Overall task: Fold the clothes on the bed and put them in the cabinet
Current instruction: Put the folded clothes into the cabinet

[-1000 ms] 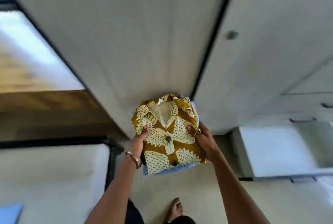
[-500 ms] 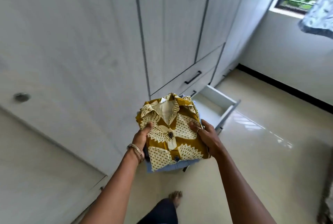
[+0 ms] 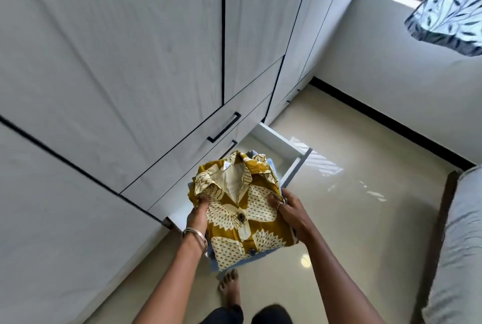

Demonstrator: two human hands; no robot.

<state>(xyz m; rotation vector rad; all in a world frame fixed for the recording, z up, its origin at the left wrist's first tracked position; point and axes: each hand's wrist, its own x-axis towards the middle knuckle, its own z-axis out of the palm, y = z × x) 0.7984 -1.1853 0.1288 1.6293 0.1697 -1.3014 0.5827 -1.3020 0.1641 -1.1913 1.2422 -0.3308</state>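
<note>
A folded mustard and cream patterned shirt point(image 3: 242, 211) lies on top of a small stack, with a light blue garment point(image 3: 229, 267) showing under it. My left hand point(image 3: 197, 215) grips the stack's left side, thumb on the shirt. My right hand point(image 3: 289, 210) holds the right side, thumb on top and fingers underneath. I carry the stack in the air just over the open bottom drawer point(image 3: 294, 156) of the white cabinet point(image 3: 130, 62). The stack hides most of the drawer's inside.
The cabinet fills the left, with closed doors and a shut drawer with a black handle point(image 3: 224, 126). Glossy beige floor point(image 3: 365, 219) spreads right. A grey bed edge point(image 3: 459, 245) is at far right. A patterned curtain point(image 3: 451, 13) hangs by the window. My bare foot point(image 3: 230, 287) stands below.
The view has swung from the bed side to the cabinet and down. The open drawer, first off to the right, now lies directly under the stack. Both hands keep the same hold.
</note>
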